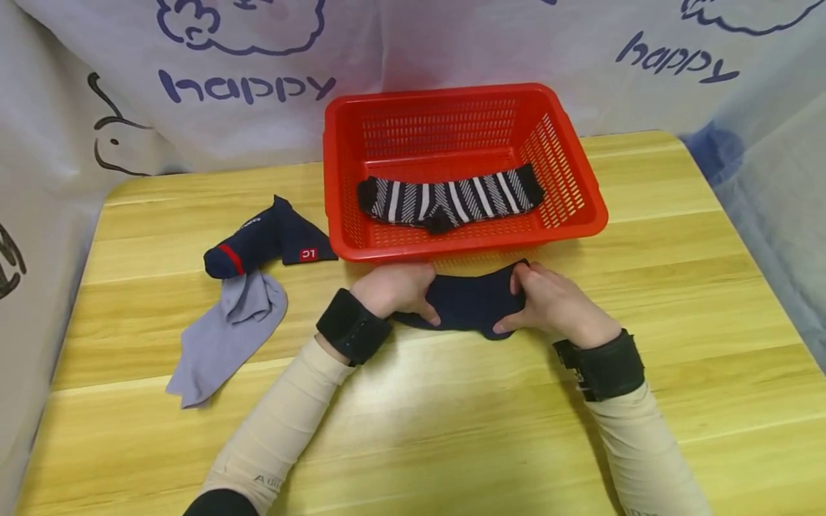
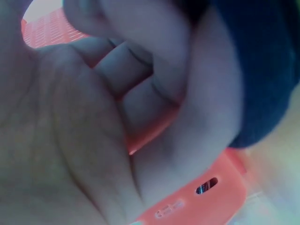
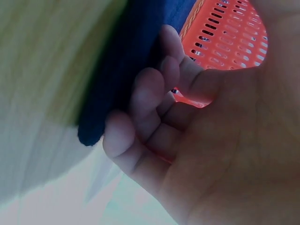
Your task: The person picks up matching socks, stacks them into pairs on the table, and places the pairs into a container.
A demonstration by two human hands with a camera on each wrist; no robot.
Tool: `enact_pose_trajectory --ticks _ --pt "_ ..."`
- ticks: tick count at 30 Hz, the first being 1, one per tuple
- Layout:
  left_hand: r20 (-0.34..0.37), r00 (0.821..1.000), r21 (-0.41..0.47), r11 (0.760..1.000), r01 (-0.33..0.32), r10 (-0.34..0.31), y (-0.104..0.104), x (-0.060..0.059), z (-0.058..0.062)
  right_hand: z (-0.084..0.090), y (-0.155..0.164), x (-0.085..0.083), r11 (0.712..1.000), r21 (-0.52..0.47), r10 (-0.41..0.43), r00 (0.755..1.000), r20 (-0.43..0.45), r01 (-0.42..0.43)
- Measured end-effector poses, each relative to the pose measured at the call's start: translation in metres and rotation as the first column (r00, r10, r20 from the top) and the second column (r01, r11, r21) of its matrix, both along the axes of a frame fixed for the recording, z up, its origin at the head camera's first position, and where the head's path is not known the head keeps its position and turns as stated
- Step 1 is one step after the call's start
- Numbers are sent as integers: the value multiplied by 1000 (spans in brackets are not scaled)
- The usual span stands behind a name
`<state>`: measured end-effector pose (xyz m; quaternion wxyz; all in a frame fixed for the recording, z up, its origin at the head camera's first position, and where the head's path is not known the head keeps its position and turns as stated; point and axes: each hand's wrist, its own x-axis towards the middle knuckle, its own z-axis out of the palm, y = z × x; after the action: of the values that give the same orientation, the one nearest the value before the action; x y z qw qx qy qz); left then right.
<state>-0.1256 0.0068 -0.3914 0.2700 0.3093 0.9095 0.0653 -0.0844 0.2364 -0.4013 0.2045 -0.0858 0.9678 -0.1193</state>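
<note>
"Two hands on that navy sock (image 1: 467, 302)?"

"Yes, my left hand (image 1: 396, 290) pinches its left end, my right hand (image 1: 558, 304) its right, just on the near side of the red basket (image 1: 464, 248). I'd judge it light, soft and unbreakable; the ends look best to hold."

"And around you?"

"A wood-grain table (image 1: 452, 430); a printed white cloth (image 1: 419, 57) hangs on the far side."

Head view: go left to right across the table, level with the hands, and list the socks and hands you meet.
Grey sock → left hand → dark navy sock held between the hands → right hand.
</note>
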Motion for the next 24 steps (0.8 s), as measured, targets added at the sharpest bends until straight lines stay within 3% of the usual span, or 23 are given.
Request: enact_pose_trajectory --ticks 11,24 --pt "-51 999 6 1000 -16 16 0 4 4 6 5 -1 999 -51 3 1000 19 -2" --pt "24 999 -16 999 -28 29 -1 3 5 4 5 -1 999 -48 13 1000 3 -13"
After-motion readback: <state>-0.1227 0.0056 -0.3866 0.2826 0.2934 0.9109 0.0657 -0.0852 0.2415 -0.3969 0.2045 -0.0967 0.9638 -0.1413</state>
